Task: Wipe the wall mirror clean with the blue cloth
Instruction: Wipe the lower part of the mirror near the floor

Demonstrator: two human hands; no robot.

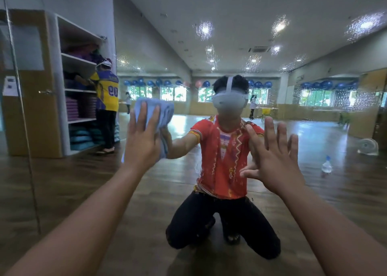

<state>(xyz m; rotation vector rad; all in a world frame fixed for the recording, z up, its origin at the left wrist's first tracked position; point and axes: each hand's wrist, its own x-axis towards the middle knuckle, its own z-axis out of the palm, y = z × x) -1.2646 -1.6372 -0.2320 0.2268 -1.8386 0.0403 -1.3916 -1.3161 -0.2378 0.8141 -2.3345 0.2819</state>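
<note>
Blue cloth (165, 108), folded thick, lies under the straight fingers of my left hand (142, 141), pressed on the wall mirror (314, 141). My right hand (276, 160) is spread wide, holding nothing, off to its right. I judge the cloth soft, light and apt to bunch, so flat palm pressure on its middle suits. Droplets (343, 100) speckle the glass above my right hand; whether that palm touches glass I cannot tell.
</note>
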